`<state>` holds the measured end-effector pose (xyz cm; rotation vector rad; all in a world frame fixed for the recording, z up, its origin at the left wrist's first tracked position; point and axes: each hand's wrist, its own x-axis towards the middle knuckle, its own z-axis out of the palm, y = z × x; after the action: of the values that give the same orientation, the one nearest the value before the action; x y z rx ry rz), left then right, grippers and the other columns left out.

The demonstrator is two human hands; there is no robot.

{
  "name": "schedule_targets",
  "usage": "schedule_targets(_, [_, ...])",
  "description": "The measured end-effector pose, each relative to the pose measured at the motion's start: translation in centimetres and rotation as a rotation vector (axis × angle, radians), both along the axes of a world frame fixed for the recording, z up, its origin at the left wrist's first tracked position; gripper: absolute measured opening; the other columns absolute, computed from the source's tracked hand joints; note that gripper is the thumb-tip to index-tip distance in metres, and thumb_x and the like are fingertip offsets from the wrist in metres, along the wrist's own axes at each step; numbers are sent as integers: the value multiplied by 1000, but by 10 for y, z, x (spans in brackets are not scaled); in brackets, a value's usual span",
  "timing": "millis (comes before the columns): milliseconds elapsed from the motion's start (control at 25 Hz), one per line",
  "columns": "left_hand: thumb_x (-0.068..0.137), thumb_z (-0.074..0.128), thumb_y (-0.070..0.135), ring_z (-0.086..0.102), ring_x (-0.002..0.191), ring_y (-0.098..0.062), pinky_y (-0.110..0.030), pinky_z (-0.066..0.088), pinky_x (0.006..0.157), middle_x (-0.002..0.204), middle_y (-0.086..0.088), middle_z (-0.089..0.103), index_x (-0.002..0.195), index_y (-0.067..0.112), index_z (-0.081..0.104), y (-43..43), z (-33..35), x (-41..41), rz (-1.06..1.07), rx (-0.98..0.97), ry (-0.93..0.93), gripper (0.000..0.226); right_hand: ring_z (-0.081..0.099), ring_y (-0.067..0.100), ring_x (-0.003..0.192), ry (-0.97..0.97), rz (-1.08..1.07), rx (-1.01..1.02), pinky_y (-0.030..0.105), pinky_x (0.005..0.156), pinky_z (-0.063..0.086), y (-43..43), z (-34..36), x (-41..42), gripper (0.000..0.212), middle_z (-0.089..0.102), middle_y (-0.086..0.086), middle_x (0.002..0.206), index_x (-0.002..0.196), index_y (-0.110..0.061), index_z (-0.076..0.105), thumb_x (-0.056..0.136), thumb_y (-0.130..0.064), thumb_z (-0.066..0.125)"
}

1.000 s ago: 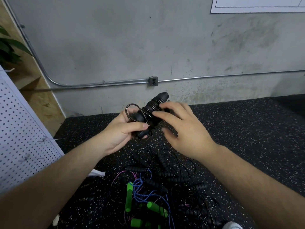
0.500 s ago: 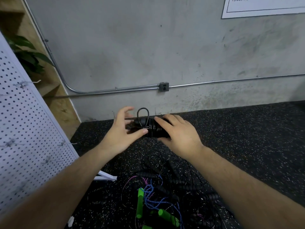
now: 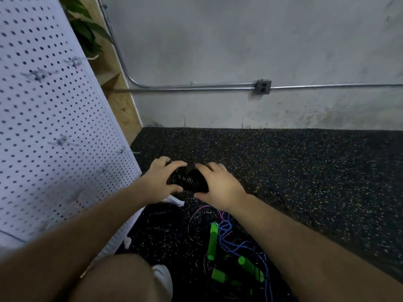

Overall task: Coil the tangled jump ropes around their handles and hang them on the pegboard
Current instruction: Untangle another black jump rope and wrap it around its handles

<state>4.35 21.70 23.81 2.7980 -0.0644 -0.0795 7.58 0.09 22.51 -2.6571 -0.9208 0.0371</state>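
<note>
Green handles (image 3: 212,240) and tangled blue cord (image 3: 226,231) lay uncoiled at lower centre. Above, mid-frame, the left hand (image 3: 160,182) and right hand (image 3: 218,188) curled round the black coiled rope (image 3: 187,180). Coiling looked finished, so hanging likely came next, which called for a lift to the pegboard (image 3: 54,116) at upper left.

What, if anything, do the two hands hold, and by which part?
A black coiled rope. The left hand grips its left end and the right hand grips its right end, fingers over the top and thumbs beneath.

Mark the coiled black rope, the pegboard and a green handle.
coiled black rope (image 3: 187,180), head view, middle of its coils.
pegboard (image 3: 54,105), head view, perforated face.
green handle (image 3: 212,241), head view, mid-shaft.
</note>
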Motion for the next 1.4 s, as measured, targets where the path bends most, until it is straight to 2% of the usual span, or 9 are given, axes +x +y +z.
schedule_targets(160, [81, 81, 35, 38, 129, -20, -41, 35, 113, 135, 2, 41, 141, 43, 45, 45, -89, -21, 135, -99, 143, 70, 38, 31, 127, 242, 96, -125, 42, 105, 41, 47, -72, 3, 73, 46, 10, 136, 148, -15, 35, 86, -32, 70])
schedule_targets(400, [80, 78, 29, 36, 133, -23, -40, 35, 109, 138, 0, 41, 143, 37, 42, 87, -217, -51, 247, -122, 337, 72, 52, 34, 119, 275, 145, -352, 43, 92, 48, 115, -186, -21, 62, 49, 9, 134, 138, -13, 42, 87, -35, 71])
schedule_targets(480, [82, 76, 30, 41, 129, -27, -40, 36, 104, 142, -5, 42, 145, 34, 42, 101, -254, -61, 325, -101, 353, 71, 56, 34, 115, 343, 134, -327, 43, 90, 50, 143, -224, -27, 59, 48, 10, 135, 140, -14, 41, 89, -26, 69])
schedule_targets(600, [87, 71, 19, 38, 134, -31, -41, 35, 109, 153, -13, 35, 148, 29, 42, 124, -303, -69, 421, -156, 332, 68, 58, 33, 112, 463, 76, -161, 43, 91, 52, 180, -280, -34, 59, 45, 12, 136, 140, -12, 42, 87, -12, 68])
schedule_targets(720, [95, 61, 11, 16, 150, -32, -45, 18, 122, 166, -16, 9, 153, 28, 35, 144, -337, -67, 466, -184, 307, 66, 56, 31, 114, 539, 1, -19, 40, 98, 48, 203, -319, -37, 57, 41, 14, 142, 143, -9, 42, 89, -7, 63])
schedule_targets(880, [103, 54, 23, -3, 153, -36, -39, 2, 123, 165, -23, -12, 159, 29, 24, 141, -350, -67, 453, -144, 394, 64, 45, 24, 133, 679, -32, 48, 27, 113, 34, 205, -331, -47, 60, 34, 11, 154, 151, -8, 36, 95, -8, 56])
schedule_targets(1000, [103, 52, 30, -10, 154, -37, -42, 3, 124, 162, -27, -20, 159, 27, 21, 123, -342, -64, 432, -107, 374, 64, 41, 27, 139, 674, 20, 89, 33, 116, 32, 190, -324, -51, 59, 32, 13, 158, 155, -9, 31, 99, -12, 50])
schedule_targets(1160, [99, 58, 26, 2, 155, -33, -46, 20, 124, 167, -19, -1, 155, 18, 37, 71, -328, -57, 243, -159, 243, 60, 49, 34, 128, 553, -28, 69, 48, 103, 46, 143, -302, -51, 59, 39, 9, 153, 155, -15, 31, 99, -16, 47])
schedule_targets(1400, [94, 53, 32, 29, 149, -32, -39, 26, 121, 163, -15, 28, 149, 6, 45, -25, -307, -33, -64, -188, 200, 61, 47, 33, 128, 375, -92, -93, 45, 105, 42, 35, -267, -51, 57, 48, 11, 145, 153, -9, 33, 99, -19, 47])
